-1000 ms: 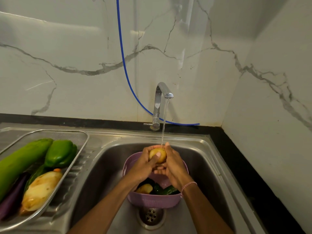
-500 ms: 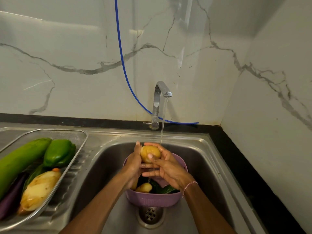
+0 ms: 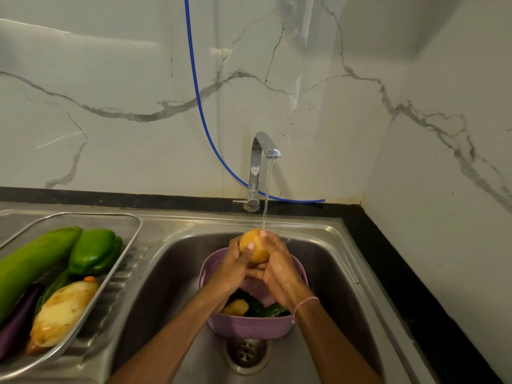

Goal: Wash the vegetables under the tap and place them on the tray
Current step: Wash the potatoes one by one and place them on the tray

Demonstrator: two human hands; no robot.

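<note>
A yellow potato (image 3: pixel 256 249) is held upright under the running tap (image 3: pixel 261 159), above a purple basket (image 3: pixel 249 327) in the sink. My left hand (image 3: pixel 232 266) grips it from the left with the thumb across its front. My right hand (image 3: pixel 277 268) cups it from the right. Another potato (image 3: pixel 237 306) and a dark green vegetable (image 3: pixel 270 310) lie in the basket. On the drainboard at left, the wire-mesh tray (image 3: pixel 122 246) holds a long green gourd (image 3: pixel 30 266), a green pepper (image 3: pixel 94 250), a pale peeled vegetable (image 3: pixel 62 311) and a purple aubergine (image 3: pixel 16 318).
The steel sink (image 3: pixel 340 275) has a drain (image 3: pixel 246 351) just in front of the basket. A blue hose (image 3: pixel 198 92) hangs down the marble wall behind the tap. A black counter strip (image 3: pixel 393 273) runs along the right side, by the corner wall.
The potato has been turned in my hands and lifted slightly higher into the water stream. My fingers have shifted around it; the basket and tray have not moved.
</note>
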